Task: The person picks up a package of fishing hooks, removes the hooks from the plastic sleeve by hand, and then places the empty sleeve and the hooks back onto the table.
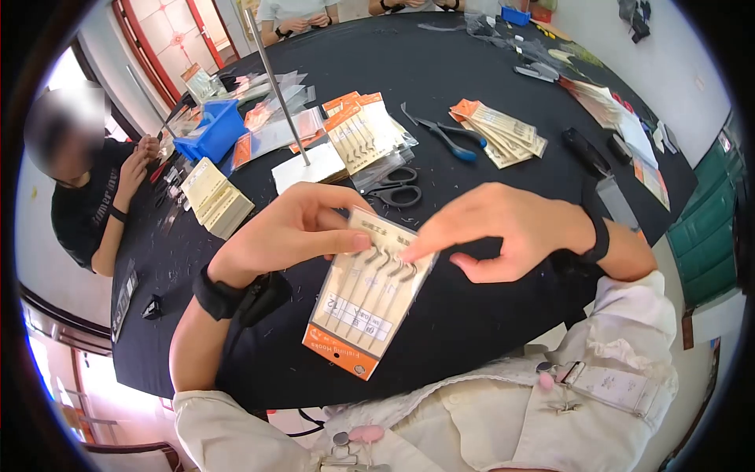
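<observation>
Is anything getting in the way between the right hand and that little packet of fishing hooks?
Nothing visible is. The right hand's grip is right at the hook packet, index fingertip over the hooks, while the left hand's grip holds the other side. The scissors lie beyond the packet, not between.

The left hand (303, 232) holds a fishing hook packet (363, 303); the right hand (499, 232) lays a forefinger over it; scissors (399, 191) and pliers (442, 135) lie beyond on the black table (377, 63).
</observation>
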The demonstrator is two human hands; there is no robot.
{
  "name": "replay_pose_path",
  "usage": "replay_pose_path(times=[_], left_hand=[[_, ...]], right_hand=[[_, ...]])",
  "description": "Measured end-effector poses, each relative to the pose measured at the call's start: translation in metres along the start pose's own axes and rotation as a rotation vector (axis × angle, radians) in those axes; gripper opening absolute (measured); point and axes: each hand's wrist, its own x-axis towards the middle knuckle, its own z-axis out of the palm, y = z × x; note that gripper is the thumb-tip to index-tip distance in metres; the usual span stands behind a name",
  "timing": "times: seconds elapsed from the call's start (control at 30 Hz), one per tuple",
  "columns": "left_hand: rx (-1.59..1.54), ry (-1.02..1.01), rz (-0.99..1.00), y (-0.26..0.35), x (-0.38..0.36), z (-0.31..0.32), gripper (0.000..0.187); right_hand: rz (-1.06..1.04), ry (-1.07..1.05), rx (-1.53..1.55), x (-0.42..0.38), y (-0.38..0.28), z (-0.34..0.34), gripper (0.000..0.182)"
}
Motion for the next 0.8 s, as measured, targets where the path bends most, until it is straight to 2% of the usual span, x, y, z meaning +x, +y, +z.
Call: replay_pose_path(times=[0.1, 0.17, 0.2, 0.27, 0.3, 0.33, 0.4, 0.43, 0.5, 0.53, 0.6, 0.63, 0.67, 0.73, 0.77, 0.8], left_hand=[[-0.164, -0.173, 0.042, -0.013, 0.017, 0.0, 0.029], [-0.123, -0.179, 0.056, -0.017, 0.026, 0.004, 0.029], [-0.08, -0.171, 0.061, -0.018, 0.028, 0.006, 0.03], [-0.048, -0.15, 0.054, -0.02, 0.022, 0.008, 0.035], [0.022, -0.074, 0.086, -0.025, 0.019, 0.008, 0.036], [0.089, 0.004, 0.118, -0.029, 0.016, 0.006, 0.036], [0.093, -0.008, 0.11, -0.034, 0.008, 0.001, 0.031], [0.22, 0.06, 0.135, -0.035, 0.002, 0.001, 0.027], [0.472, 0.221, 0.143, -0.028, -0.011, 0.007, 0.016], [0.467, 0.228, 0.137, -0.034, -0.014, 0.009, 0.016], [0.77, 0.364, 0.325, -0.05, -0.017, 0.009, 0.014], [0.77, 0.374, 0.318, -0.052, -0.018, 0.009, 0.014], [0.798, 0.37, 0.333, -0.052, -0.019, 0.01, 0.014], [0.83, 0.374, 0.339, -0.053, -0.019, 0.01, 0.014], [0.842, 0.362, 0.34, -0.054, -0.019, 0.01, 0.014], [0.852, 0.348, 0.34, -0.055, -0.019, 0.011, 0.014]], right_hand=[[-0.028, -0.002, -0.145, -0.003, -0.003, -0.002, 0.041], [-0.135, -0.022, -0.419, -0.005, -0.005, -0.007, 0.034], [-0.127, -0.025, -0.425, -0.008, -0.007, -0.011, 0.034], [-0.006, 0.107, -0.42, -0.016, -0.016, -0.025, 0.029], [0.062, 0.181, -0.394, -0.021, -0.021, -0.037, 0.027], [0.044, 0.257, -0.51, -0.027, -0.021, -0.05, 0.029], [0.188, 0.426, -0.617, -0.043, -0.013, -0.07, 0.021], [0.328, 0.493, -0.705, -0.05, -0.013, -0.08, 0.017], [0.315, 0.588, -0.94, -0.057, 0.001, -0.094, 0.015], [0.31, 0.581, -0.933, -0.062, 0.007, -0.096, 0.015], [0.45, 0.497, -1.165, -0.07, 0.023, -0.098, 0.013], [0.538, 0.447, -1.125, -0.077, 0.036, -0.093, 0.013], [0.591, 0.238, -1.208, -0.079, 0.041, -0.088, 0.016], [0.547, 0.053, -1.222, -0.077, 0.049, -0.073, 0.017], [0.533, 0.055, -1.216, -0.068, 0.051, -0.07, 0.017], [0.552, 0.129, -1.043, -0.057, 0.051, -0.067, 0.017]])
